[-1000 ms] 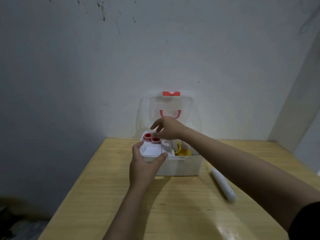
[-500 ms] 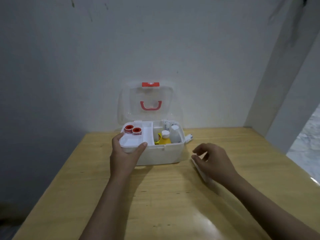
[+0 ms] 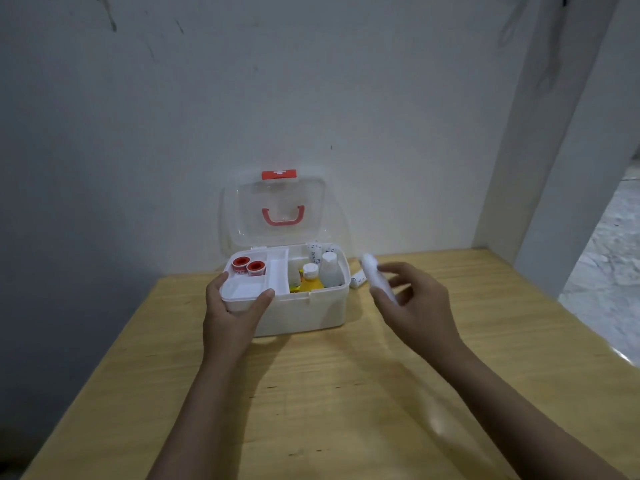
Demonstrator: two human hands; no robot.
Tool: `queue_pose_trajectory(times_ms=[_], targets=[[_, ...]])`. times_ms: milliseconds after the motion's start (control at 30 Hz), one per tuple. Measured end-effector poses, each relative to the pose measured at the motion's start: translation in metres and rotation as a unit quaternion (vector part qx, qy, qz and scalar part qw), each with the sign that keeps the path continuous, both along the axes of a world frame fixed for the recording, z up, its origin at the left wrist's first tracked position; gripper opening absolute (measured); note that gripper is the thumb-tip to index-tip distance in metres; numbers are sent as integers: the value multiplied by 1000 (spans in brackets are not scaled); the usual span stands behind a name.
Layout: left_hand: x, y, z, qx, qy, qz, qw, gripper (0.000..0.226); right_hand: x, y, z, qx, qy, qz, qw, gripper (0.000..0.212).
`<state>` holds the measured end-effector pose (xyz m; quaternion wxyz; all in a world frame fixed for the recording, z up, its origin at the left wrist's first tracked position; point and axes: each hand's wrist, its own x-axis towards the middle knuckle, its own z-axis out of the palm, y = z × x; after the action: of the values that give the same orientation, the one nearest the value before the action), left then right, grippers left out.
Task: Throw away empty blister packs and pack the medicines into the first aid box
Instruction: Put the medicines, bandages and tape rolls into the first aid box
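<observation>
dim, flat indoor light fills the frame, the grey wall (image 3: 311, 98) darkening toward the left edge and lower left corner. brighter daylight enters at the right edge, and a glossy sheen sits on the wooden table (image 3: 346, 393) at lower right. soft shadows fall toward the bottom of the frame under the first aid box (image 3: 311, 310) and both forearms. the right hand (image 3: 415, 306) and the white roll (image 3: 375, 278) it holds smear with motion blur. wide-angle distortion slants the pillar at upper right.
</observation>
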<state>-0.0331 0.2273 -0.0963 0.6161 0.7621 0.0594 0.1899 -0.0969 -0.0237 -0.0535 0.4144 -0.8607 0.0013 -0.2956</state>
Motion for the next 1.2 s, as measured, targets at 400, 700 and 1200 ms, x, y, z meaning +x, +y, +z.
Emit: queue_pose_trajectory(times_ms=[400, 700, 1200], targets=[[-6, -1, 3, -12, -2, -18, 1000, 85, 89, 110, 72, -121, 100, 132, 979, 29], [-8, -1, 7, -4, -6, -14, 1000, 80, 134, 133, 41, -233, 205, 122, 943, 32], [-4, 1, -1, -6, -9, -1, 1000, 82, 129, -7, 34, -59, 132, 31, 989, 15]])
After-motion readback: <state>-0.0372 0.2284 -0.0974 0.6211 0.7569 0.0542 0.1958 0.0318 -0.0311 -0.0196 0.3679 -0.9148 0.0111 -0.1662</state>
